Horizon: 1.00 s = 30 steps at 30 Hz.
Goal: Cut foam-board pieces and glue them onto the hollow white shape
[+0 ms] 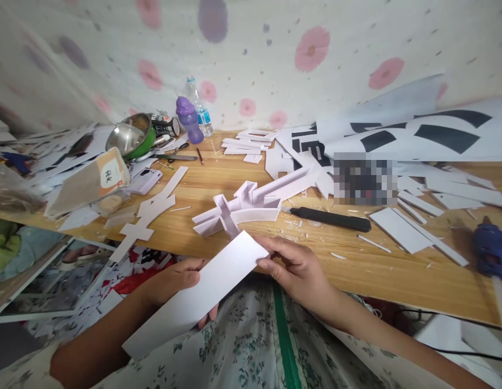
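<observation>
A flat white strip of foam board (202, 292) is held slantwise over my lap, at the front edge of the table. My left hand (181, 281) grips its left side, with the thumb on top and the fingers underneath. At its far right corner, my right hand (295, 270) pinches the board between thumb and fingers. Just beyond stands a white hollow shape with raised walls (251, 208). A black-handled craft knife (332, 218) lies to the right of it. Left of it is a flat white cut-out shape (153, 210), overhanging the table edge.
A blue glue gun (492, 248) stands at the right edge. White board pieces (405, 229) and strips lie around. Toward the back left are a metal bowl (131, 135), scissors (173, 154), a purple bottle (189, 120) and a clear water bottle (202, 111). Scraps litter the wooden tabletop (210, 178).
</observation>
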Each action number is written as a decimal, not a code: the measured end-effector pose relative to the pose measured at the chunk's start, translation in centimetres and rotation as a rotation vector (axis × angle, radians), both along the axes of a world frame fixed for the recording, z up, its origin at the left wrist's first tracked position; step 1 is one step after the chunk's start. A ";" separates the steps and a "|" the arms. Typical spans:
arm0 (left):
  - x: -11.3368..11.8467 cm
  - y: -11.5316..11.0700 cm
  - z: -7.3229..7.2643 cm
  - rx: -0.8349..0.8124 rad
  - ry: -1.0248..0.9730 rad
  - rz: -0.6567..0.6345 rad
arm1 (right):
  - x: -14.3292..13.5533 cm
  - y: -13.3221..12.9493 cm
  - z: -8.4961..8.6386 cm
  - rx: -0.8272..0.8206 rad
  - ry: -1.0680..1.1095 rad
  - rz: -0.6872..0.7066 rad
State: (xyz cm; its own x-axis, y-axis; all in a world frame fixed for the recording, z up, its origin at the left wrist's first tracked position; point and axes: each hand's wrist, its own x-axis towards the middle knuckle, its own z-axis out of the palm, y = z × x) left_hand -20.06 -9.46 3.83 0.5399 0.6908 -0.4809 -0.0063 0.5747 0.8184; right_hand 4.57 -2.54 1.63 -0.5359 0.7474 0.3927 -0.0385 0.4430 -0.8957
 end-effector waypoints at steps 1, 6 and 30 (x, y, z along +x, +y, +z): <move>0.2 0.1 -0.1 0.003 -0.010 -0.010 | 0.1 -0.1 -0.1 -0.041 0.029 -0.002; 1.1 1.1 0.3 0.098 -0.076 -0.109 | 0.0 -0.7 -0.3 -0.244 0.161 -0.006; 9.2 5.0 2.7 0.591 -0.165 0.105 | 9.1 5.5 2.3 0.390 -0.879 -0.694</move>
State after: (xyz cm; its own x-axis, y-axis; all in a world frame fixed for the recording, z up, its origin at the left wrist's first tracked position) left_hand -10.83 -4.42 6.54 0.4892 0.8682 0.0829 -0.1921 0.0145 0.9813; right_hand 13.69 2.96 3.88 -0.2632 0.8959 0.3580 0.8787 0.3758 -0.2945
